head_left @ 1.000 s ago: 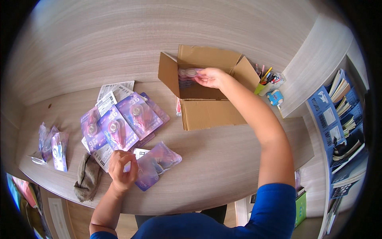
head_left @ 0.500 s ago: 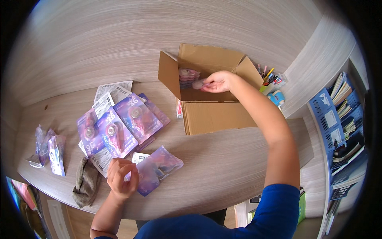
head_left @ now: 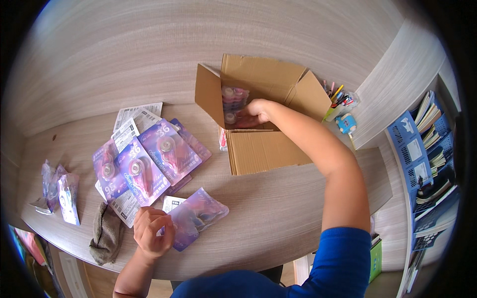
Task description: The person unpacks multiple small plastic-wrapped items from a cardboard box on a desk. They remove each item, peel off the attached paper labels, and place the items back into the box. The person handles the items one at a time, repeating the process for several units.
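Observation:
My right hand reaches down into an open cardboard box, its fingers closed on a pink correction tape. Beside it, against the box's left wall, several more pink correction tapes are stacked. Over the desk's front part, my left hand is closed in a pinch at the edge of a purple plastic package. Behind that hand lies an overlapping pile of purple correction tape packs, with some white printed backs showing.
Crumpled purple wrappers lie at the desk's left. A grey-brown cloth pouch rests near the front edge. Right of the box stand a pen holder and a small blue object. Blue file racks stand at the far right.
My right hand has moved left and down inside the box, bringing the correction tape against the stacked ones. My left hand stays at the package.

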Tool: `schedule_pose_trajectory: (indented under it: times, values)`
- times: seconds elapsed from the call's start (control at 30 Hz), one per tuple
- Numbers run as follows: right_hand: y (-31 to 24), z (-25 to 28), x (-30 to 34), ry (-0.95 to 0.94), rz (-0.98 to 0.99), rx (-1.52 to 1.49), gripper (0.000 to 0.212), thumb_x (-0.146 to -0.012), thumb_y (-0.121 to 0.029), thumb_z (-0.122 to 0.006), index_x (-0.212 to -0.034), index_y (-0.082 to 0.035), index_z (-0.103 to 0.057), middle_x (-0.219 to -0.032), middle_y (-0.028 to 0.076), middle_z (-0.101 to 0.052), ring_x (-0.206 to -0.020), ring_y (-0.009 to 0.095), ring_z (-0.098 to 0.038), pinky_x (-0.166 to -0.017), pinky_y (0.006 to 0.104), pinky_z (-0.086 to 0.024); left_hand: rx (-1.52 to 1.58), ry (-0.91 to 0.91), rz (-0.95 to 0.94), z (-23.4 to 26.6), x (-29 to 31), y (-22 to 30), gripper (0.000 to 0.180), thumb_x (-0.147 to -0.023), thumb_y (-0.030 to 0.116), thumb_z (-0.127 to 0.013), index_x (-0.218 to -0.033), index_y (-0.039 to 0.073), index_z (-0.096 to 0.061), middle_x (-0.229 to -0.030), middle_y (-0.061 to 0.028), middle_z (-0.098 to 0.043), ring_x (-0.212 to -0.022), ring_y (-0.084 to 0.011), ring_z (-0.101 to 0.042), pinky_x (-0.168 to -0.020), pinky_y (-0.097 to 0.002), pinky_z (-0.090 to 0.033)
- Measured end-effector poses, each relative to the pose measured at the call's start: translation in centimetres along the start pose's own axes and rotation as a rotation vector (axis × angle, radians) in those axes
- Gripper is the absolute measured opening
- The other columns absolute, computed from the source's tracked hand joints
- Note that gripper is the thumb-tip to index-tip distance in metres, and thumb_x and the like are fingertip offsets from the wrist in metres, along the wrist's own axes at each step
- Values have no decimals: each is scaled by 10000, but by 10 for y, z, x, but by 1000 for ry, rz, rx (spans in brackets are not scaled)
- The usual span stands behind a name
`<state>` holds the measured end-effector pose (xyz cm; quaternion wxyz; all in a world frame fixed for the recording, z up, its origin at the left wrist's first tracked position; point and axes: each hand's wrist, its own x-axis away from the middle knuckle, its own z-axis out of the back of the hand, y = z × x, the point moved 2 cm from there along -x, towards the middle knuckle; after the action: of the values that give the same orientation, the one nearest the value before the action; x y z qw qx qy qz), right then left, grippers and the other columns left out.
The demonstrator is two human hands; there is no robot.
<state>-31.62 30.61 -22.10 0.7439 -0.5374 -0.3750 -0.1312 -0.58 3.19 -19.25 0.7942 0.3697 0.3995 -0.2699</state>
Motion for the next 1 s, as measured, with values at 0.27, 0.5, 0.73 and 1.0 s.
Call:
schedule_pose_trajectory:
  times: [0.27, 0.5, 0.73, 1.0]
  values:
    - [-3, 3, 4, -101, 41, 0, 244, -864, 2, -533, -1102, 56, -543, -963, 192, -642, -859, 278, -656, -737, 373, -568, -48, -154, 59, -4, -4, -2, 283, -580, -48, -671, -837, 27, -578, -714, -82, -571, -634, -252, -554, -594, -342, -431]
    - [-29, -9, 123, 105, 481, -158, 437, -877, -57, -546, -1268, 31, -369, -1031, 237, -589, -913, 305, -623, -827, 382, -511, -91, -727, 177, -11, 9, 11, 657, -618, 331, -764, -1188, 104, -529, -1177, -155, -494, -1143, -352, -444, -972, -450, -347]
    - [22, -53, 278, -31, 758, -68, 441, -907, -135, -509, -1292, 25, -364, -904, 142, -603, -828, 210, -590, -727, 298, -469, 19, -600, 109, 15, 10, 43, 591, -647, 184, -746, -1192, 96, -535, -1209, -173, -499, -1136, -348, -480, -927, -446, -411]
    - [119, -66, 361, 54, 882, 29, 376, -886, -143, -514, -1201, 34, -411, -746, 113, -573, -644, 193, -554, -606, 328, -455, -738, -10, 414, 216, 6, -87, 576, -700, 259, -751, -1208, 97, -535, -1231, -150, -518, -1097, -309, -537, -890, -402, -467]
